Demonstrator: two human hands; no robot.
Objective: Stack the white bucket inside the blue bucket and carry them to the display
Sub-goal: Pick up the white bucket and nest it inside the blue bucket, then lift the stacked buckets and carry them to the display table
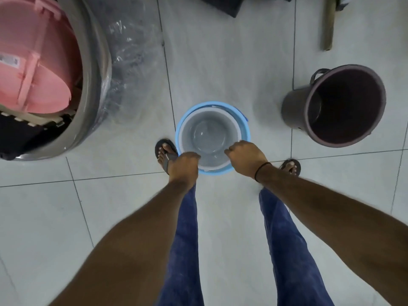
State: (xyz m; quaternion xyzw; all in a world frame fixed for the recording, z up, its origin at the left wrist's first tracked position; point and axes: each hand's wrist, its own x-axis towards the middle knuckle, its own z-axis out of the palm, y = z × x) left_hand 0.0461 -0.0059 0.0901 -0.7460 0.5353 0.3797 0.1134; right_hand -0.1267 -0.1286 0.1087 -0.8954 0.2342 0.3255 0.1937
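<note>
The white bucket (209, 133) sits nested inside the blue bucket (186, 114), whose rim shows as a blue ring around it. Both stand on the tiled floor between my feet. My left hand (185, 165) is closed over the near left rim of the buckets. My right hand (246, 159) is closed over the near right rim. Which of the two rims each hand grips is hidden by the fingers.
A dark maroon bucket (344, 107) with a handle stands to the right. At left, a large grey tub (97, 69) wrapped in clear plastic holds pink plastic ware (37, 60). Dark items and a wooden post (329, 23) lie along the far edge.
</note>
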